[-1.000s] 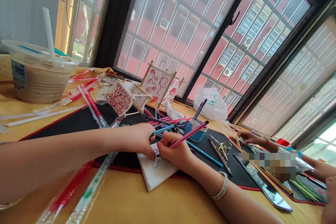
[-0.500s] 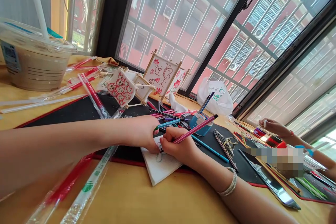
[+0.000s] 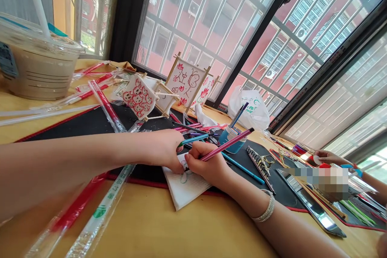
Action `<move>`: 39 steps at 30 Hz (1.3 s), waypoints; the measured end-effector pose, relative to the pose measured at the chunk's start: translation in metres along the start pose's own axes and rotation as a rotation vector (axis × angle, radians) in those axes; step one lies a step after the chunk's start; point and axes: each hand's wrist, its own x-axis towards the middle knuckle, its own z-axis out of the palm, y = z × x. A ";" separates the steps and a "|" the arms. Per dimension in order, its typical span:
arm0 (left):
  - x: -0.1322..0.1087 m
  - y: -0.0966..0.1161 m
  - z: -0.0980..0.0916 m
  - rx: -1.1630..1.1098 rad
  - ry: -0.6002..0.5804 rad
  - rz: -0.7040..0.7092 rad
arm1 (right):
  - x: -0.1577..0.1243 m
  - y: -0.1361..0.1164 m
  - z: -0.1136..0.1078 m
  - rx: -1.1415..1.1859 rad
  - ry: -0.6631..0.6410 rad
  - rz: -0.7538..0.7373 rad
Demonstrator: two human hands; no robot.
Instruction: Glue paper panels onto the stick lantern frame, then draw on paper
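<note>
My right hand point(image 3: 210, 165) is closed around a pink felt-tip pen point(image 3: 230, 144), its top end slanting up to the right. The pen's lower end is at a folded white paper point(image 3: 186, 195), which carries a few drawn lines, partly covered by my fingers. My left hand point(image 3: 167, 149) rests across the upper left of this paper, its fingers curled, with a blue felt-tip pen point(image 3: 195, 140) sticking out of them to the right. Beyond both hands several loose pens lie on a black mat point(image 3: 75, 127). Another blue pen point(image 3: 246, 170) lies to the right of my right hand.
Small drawn-on lanterns with stick frames point(image 3: 140, 96) stand behind. A blue pen cup point(image 3: 232, 145), a white plastic bag point(image 3: 249, 109) and a phone point(image 3: 317, 205) are rightward. Wrapped straws point(image 3: 102, 205) and a lidded drink point(image 3: 39, 64) are leftward. Another person's hand point(image 3: 328, 158) is far right.
The view has shifted slightly. My right hand stays at the paper with the pink pen, and my left hand keeps its place. The other person's hand has moved lower and to the right.
</note>
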 end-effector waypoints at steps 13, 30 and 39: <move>-0.002 0.001 -0.002 -0.005 -0.022 0.010 | 0.001 0.002 0.000 0.022 0.008 0.023; 0.002 -0.001 0.000 0.097 -0.030 0.009 | 0.002 -0.001 -0.002 0.009 0.038 0.063; 0.002 -0.001 0.001 0.070 -0.005 -0.008 | 0.003 0.001 0.000 -0.007 0.017 0.048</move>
